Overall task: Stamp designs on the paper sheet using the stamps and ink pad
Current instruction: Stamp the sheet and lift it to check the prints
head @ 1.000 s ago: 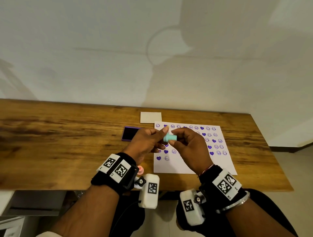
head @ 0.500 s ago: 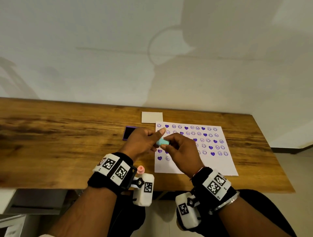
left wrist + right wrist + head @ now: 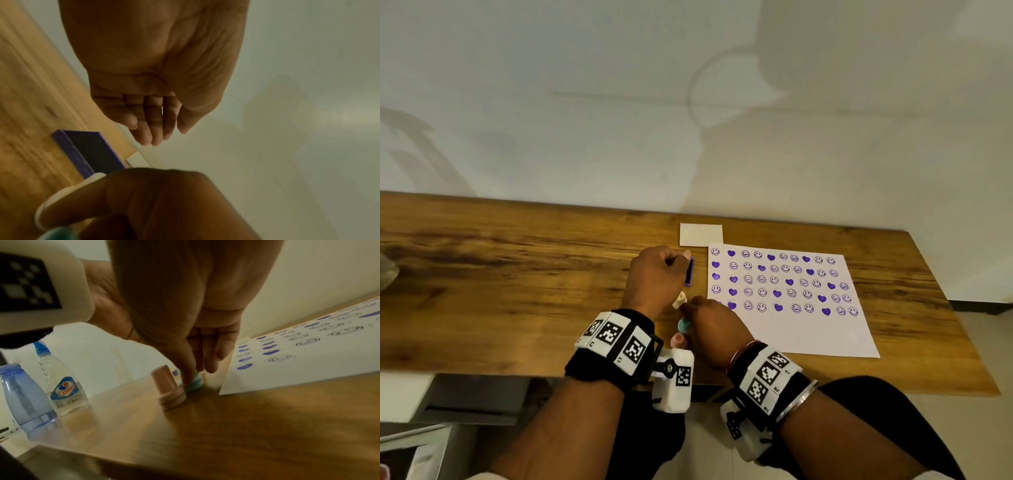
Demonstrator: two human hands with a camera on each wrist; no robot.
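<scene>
The white paper sheet point(image 3: 808, 335) carries rows of purple hearts and smiley faces. A purple ink pad point(image 3: 689, 272) lies left of it, partly behind my left hand point(image 3: 659, 277). In the left wrist view that hand point(image 3: 162, 138) hovers above the ink pad point(image 3: 90, 152) with loosely bent fingers, holding nothing. My right hand point(image 3: 707, 322) is low at the paper's left edge and pinches a teal stamp point(image 3: 683, 325) that stands on the table. Thumb and fingers close on the teal stamp point(image 3: 195, 382) in the right wrist view. A pink stamp point(image 3: 168, 391) stands beside it, and a cream stamp point(image 3: 679, 300) is just behind.
A small white card point(image 3: 701, 234) lies behind the ink pad. Two clear plastic bottles point(image 3: 61, 379) stand far left on the wooden table point(image 3: 517, 291). The wall runs close behind the table. The table's front edge is just below my wrists.
Both hands left the spot above the paper and moved left and nearer. The teal stamp went down onto the table beside the pink one, and my left hand let go of it.
</scene>
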